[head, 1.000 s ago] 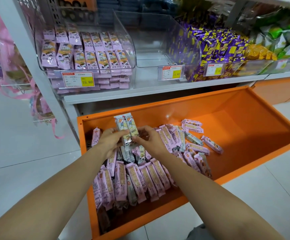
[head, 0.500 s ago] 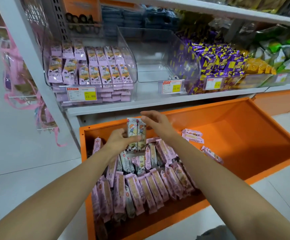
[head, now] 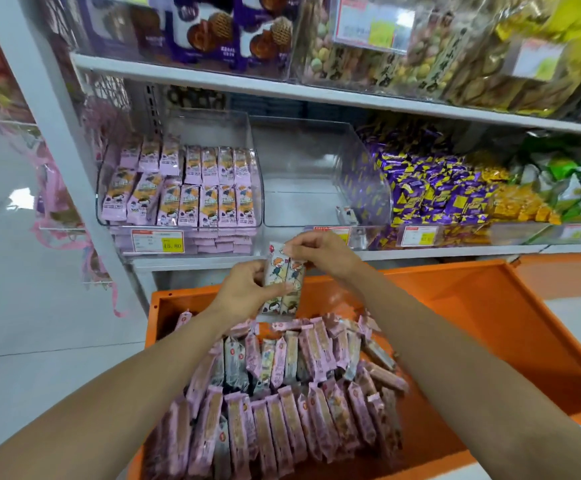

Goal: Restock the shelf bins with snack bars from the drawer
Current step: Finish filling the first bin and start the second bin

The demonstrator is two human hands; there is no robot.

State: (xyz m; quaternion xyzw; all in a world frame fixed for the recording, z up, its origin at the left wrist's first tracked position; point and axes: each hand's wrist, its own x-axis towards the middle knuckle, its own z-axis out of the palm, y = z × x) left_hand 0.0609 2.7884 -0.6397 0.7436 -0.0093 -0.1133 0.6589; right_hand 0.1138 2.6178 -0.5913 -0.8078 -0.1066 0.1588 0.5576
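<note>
My left hand (head: pixel 244 292) grips two upright snack bars (head: pixel 283 285) side by side, raised above the back of the orange drawer (head: pixel 489 323). My right hand (head: pixel 320 252) pinches their top edge. Below, several pink-wrapped snack bars (head: pixel 282 403) lie in rows in the drawer's left half. On the shelf just ahead, the left clear bin (head: pixel 178 195) holds rows of the same pink bars. The middle clear bin (head: pixel 316 181) beside it holds almost nothing, only one small packet at its front right.
A bin of purple and yellow candy (head: pixel 434 192) stands right of the middle bin, with green packets (head: pixel 580 188) further right. The upper shelf (head: pixel 282 88) carries boxed and bagged snacks. A white upright post (head: pixel 57 133) frames the shelf's left; pink bags hang beyond it.
Both hands rose from the drawer's pile with the two bars toward the shelf front. My right hand moved from the bars' side to their top. The camera tilted upward.
</note>
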